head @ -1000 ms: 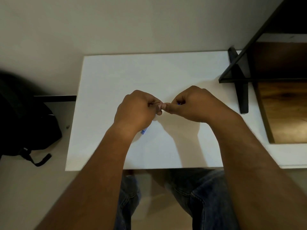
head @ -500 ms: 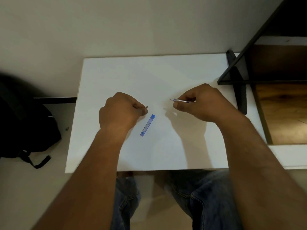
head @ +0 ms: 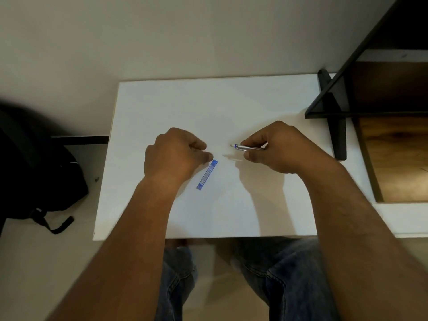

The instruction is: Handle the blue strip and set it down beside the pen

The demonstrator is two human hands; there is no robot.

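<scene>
My right hand pinches a slim silver mechanical pencil just above the white table, with the pencil's tip pointing left. My left hand rests on the table with its fingers curled in. Its thumb tip lies right beside the upper end of a small blue lead case, which lies flat and slanted. A small dark piece stuck out of those fingertips a moment ago; the fingers now hide it. The two hands are a short gap apart.
A black metal shelf frame stands on the table's right side, with a wooden shelf board behind it. A black backpack lies on the floor to the left. My knees in jeans show below the table's front edge.
The hands, joined at the fingertips a second ago, have pulled apart, uncovering the blue case. The right hand kept the pencil; the left hand has since drifted back toward the case.
</scene>
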